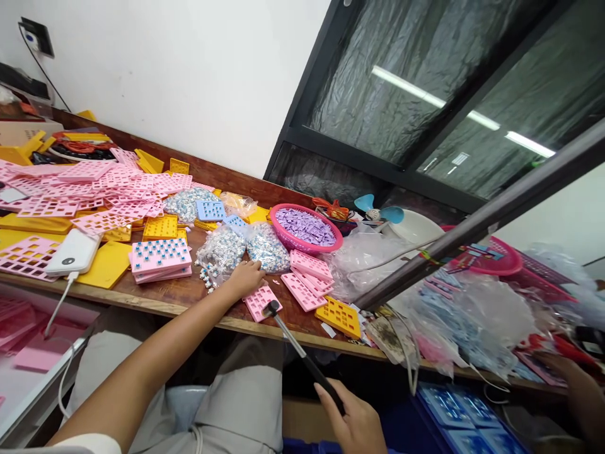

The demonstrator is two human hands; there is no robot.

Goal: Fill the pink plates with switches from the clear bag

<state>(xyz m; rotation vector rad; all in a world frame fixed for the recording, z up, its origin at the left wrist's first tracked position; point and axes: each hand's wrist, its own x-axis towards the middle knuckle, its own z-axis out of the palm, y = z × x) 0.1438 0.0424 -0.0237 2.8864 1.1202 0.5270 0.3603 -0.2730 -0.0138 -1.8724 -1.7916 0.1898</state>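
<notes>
The lower edge crops the right hand [359, 421] at the wrist, the end of the hammer [302, 353] is lost inside its grip, and the hammer's head covers part of the small pink plate [255, 305]. Whether the left hand [246, 277] touches the clear bag [268, 247] beyond it cannot be told. At the right edge a co-worker's dim, blurred hand [558, 367] is cut off along the arm, and the window label [460, 159] is too small to read.

A flat pink rectangular plastic panel [258, 302] with rows of square recesses lies near the counter's [297, 323] front edge. A slim hammer with metal shaft and black grip [301, 352] slants up to it, dark head over its right side, contact unclear.
</notes>
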